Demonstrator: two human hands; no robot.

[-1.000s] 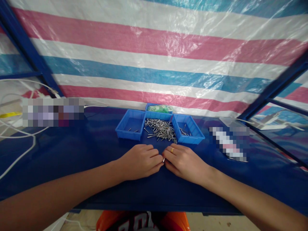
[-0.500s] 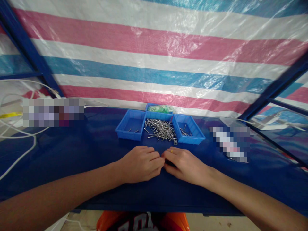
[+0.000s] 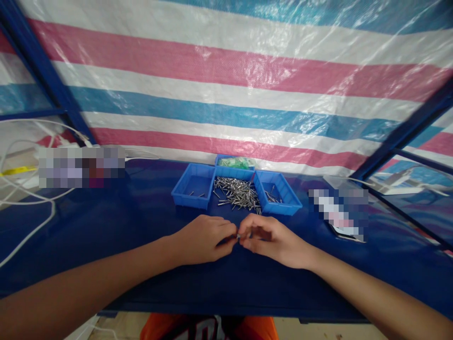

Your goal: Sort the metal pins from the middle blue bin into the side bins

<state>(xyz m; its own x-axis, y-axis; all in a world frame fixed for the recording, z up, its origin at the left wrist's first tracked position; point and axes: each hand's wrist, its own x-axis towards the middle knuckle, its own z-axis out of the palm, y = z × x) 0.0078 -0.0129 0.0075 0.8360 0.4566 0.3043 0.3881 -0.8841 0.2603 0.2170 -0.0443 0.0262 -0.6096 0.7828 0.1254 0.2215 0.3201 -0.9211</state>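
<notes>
My left hand (image 3: 207, 240) and my right hand (image 3: 274, 242) meet fingertip to fingertip above the front half of the table. Between them a small shiny metal piece (image 3: 239, 236) shows, mostly covered by the fingers; its exact kind cannot be made out. Thumb and fingers of both hands are pinched together on it. Just beyond the hands lies a heap of thin metal pin-like pieces (image 3: 238, 191), possibly screws or rivets. Left of the heap is a blue bin (image 3: 189, 200) with a few pieces inside. On the right stands another blue bin (image 3: 283, 208) holding several.
Behind the heap, a third blue bin (image 3: 235, 174) contains green-tinted plastic packets (image 3: 236, 162). A phone-like flat object (image 3: 348, 236), partly blurred, lies on the blue table (image 3: 141, 245) at right. White cables (image 3: 42, 222) run along the left. Striped sheeting (image 3: 226, 85) hangs behind.
My right hand's fingers have arched and lifted into a looser loop, and the left thumb shows apart from its fingers. The metal piece, hidden half a second ago, shows again. The view tilted slightly.
</notes>
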